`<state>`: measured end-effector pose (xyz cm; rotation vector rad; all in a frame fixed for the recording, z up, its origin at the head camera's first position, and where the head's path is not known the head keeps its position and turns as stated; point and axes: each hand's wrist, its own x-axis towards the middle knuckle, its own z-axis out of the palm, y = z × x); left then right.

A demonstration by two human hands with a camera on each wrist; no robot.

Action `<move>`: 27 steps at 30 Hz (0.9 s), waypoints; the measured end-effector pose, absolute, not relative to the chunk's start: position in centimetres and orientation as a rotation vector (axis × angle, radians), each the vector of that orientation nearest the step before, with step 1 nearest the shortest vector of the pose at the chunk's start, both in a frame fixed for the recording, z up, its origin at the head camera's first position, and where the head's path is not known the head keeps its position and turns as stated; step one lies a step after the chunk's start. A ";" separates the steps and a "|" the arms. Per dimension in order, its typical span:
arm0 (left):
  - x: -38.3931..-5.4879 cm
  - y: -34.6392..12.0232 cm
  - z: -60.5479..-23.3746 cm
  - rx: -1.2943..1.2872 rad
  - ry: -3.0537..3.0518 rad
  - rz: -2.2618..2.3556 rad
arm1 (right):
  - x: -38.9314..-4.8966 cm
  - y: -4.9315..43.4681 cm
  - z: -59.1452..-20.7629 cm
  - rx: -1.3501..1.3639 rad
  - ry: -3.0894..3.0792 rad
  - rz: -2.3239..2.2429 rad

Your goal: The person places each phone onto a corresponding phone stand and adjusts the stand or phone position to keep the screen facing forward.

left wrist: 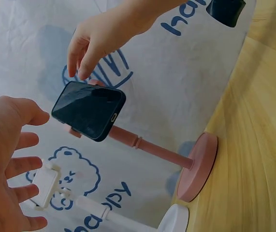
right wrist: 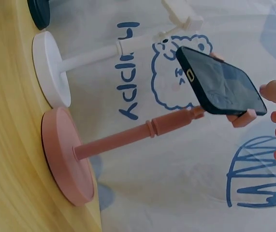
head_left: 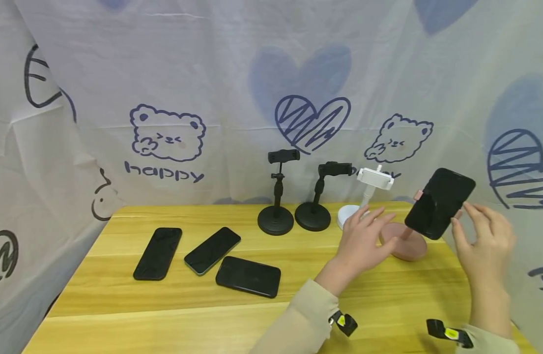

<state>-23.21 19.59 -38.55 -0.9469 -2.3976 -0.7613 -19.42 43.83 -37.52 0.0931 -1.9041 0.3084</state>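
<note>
A black phone (head_left: pixel 440 203) sits tilted in the clamp of a pink phone stand (head_left: pixel 410 244) at the table's right side. Pink clamp jaws show at two opposite edges of the phone, seen in the right wrist view around the phone (right wrist: pixel 222 84). My right hand (head_left: pixel 488 241) is beside the phone's right edge, thumb and fingertips close to the clamp, fingers loosely bent and gripping nothing. My left hand (head_left: pixel 364 238) hovers left of the pink stand with fingers spread and nothing in them; in the left wrist view this hand (left wrist: pixel 7 159) is apart from the phone (left wrist: pixel 89 110).
A white phone stand (head_left: pixel 375 179) is just left of the pink one, partly behind my left hand. Two black phone stands (head_left: pixel 275 221) (head_left: pixel 313 217) line the back edge. Three phones (head_left: pixel 158 253) (head_left: pixel 212 250) (head_left: pixel 248 277) lie on the wooden table (head_left: pixel 134 319). A printed curtain (head_left: pixel 236 98) hangs behind.
</note>
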 end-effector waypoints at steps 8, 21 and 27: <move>-22.2 18.2 -38.5 -0.906 -2.340 -0.710 | -19.4 42.1 -36.6 0.143 -1.875 0.295; -21.4 15.4 -38.2 -0.868 -2.366 -0.701 | -19.6 40.2 -35.5 0.209 -1.817 0.295; -21.1 13.4 -37.8 -0.843 -2.372 -0.678 | -19.7 39.2 -35.1 0.243 -1.815 0.293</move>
